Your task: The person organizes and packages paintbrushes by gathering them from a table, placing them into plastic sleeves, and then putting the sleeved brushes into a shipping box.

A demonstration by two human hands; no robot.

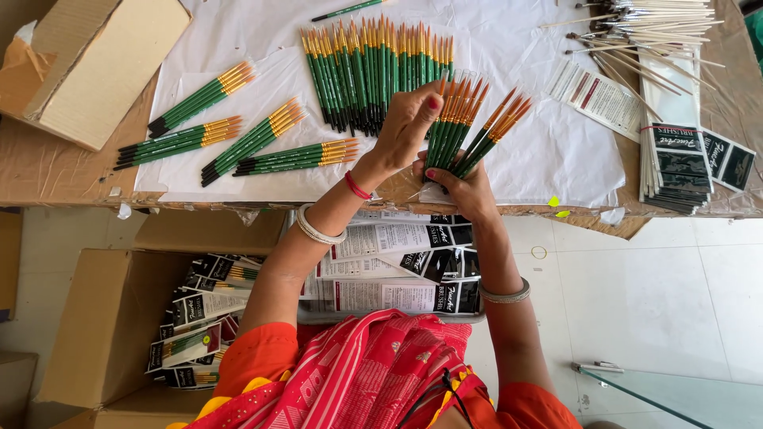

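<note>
My right hand (467, 191) grips the lower ends of a fanned bunch of green-handled paintbrushes (465, 131) with orange-gold ferrules, held above the table's near edge. My left hand (407, 121) reaches in from the left and its fingertips pinch the brushes at the fan's left side. A long row of matching green brushes (373, 67) lies on white paper (548, 151) just behind the hands.
Several small bundles of green brushes (254, 139) lie to the left on the paper. A cardboard box (87, 63) sits at the far left. At the right are pale-handled brushes (644, 24) and a stack of black printed cards (675, 163). Below the table stands a carton of packed brushes (199, 318), and more packs (405, 270) rest on my lap.
</note>
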